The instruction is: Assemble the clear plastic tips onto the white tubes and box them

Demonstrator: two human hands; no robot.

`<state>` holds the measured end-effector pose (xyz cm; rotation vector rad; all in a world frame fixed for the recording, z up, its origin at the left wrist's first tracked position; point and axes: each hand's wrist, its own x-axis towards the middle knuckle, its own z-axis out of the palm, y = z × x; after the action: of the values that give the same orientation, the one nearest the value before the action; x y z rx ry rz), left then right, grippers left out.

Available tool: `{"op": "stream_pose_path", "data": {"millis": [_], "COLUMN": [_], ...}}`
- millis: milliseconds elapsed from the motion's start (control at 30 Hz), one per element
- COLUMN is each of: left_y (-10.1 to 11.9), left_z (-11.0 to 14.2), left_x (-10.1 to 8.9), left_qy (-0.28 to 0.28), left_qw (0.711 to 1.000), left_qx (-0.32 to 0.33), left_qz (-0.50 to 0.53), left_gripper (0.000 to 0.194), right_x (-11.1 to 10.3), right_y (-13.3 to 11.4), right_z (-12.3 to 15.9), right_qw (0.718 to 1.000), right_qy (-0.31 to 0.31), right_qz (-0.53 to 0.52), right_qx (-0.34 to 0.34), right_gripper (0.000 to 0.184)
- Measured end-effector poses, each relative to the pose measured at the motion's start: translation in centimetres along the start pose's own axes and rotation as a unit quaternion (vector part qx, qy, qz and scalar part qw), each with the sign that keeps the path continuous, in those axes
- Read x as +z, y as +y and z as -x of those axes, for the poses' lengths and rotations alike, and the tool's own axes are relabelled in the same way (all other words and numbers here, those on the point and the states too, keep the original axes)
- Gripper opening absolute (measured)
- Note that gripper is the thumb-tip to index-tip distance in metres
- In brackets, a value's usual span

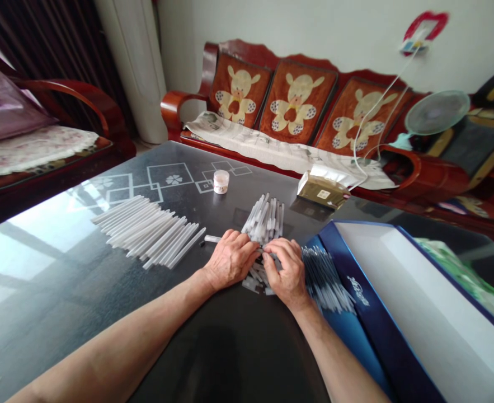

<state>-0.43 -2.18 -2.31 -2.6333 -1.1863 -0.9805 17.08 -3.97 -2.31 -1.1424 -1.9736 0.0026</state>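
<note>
**A:** What are the big things here?

**B:** A red wood bench stands at the back. A dark glass table fills the front.

**A:** Is there a box?

**B:** Yes. A blue box sits on the right of the table. It is open and white inside. Something green shows at its far end.

**A:** What is done so far?

**B:** A long row of white sticks lies on the left. The sticks are side by side and neat, so that part looks done. A bunch of sticks lies on the blue part of the box, and it looks neat too.

**A:** What is left?

**B:** A messy heap of sticks sits in the middle of the table, so that part looks left to do.

**A:** Where are the hands?

**B:** The left hand and the right hand are both on the heap, close together. Their fingers are bent down over the sticks. I cannot tell if they grip any.

**A:** Anything small?

**B:** A little jar stands past the heap. One short stick lies just by the left hand.
</note>
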Motion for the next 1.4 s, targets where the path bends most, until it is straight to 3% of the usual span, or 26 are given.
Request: {"op": "stream_pose_path", "data": {"millis": [133,267,367,433,533,700,867,1000,1167,1300,1400], "left_y": [0.2,0.1,-0.1,-0.2,-0.1,-0.2,-0.6,-0.5,0.1,1.2,2.1], "left_z": [0.0,0.0,0.1,0.1,0.1,0.2,0.3,0.1,0.0,0.2,0.3], "left_x": [-0.2,-0.2,-0.1,0.0,0.1,0.2,0.5,0.2,-0.7,-1.5,-2.0], "left_qy": [0.005,0.029,0.044,0.049,0.054,0.058,0.076,0.084,0.090,0.096,0.074], "left_qw": [1.000,0.998,0.995,0.995,0.995,0.997,0.996,0.996,0.995,0.992,0.985], "left_qx": [0.001,-0.036,-0.060,-0.053,-0.035,-0.016,-0.017,0.000,0.047,0.084,0.147], "left_qz": [-0.009,-0.049,-0.073,-0.075,-0.070,-0.054,-0.033,-0.016,-0.005,0.005,0.050], "left_gripper": [0.027,0.028,0.027,0.027,0.027,0.026,0.027,0.029,0.026,0.025,0.026], "right_x": [-0.1,-0.5,-0.6,-0.6,-0.3,-0.7,-4.3,-7.4,-7.7,-6.3,-4.8], "right_y": [0.3,1.3,1.1,0.2,-1.3,-1.5,0.3,3.0,4.7,2.9,1.0], "right_z": [-0.1,-0.3,-0.5,-0.5,-0.3,-0.3,-1.1,0.2,2.9,2.2,0.5], "right_qw": [0.999,0.985,0.979,0.988,0.995,0.990,0.982,0.956,0.926,0.959,0.977], "right_qy": [0.031,0.150,0.193,0.151,0.044,-0.040,-0.092,-0.064,-0.059,-0.003,0.028], "right_qz": [-0.016,-0.041,-0.018,0.017,0.078,0.112,0.161,0.275,0.346,0.239,0.014], "right_qx": [0.004,0.077,0.064,0.012,-0.054,-0.071,-0.019,0.078,0.137,0.153,0.210], "right_gripper": [0.005,0.009,0.021,0.031,0.028,0.025,0.022,0.016,0.013,0.022,0.026]}}
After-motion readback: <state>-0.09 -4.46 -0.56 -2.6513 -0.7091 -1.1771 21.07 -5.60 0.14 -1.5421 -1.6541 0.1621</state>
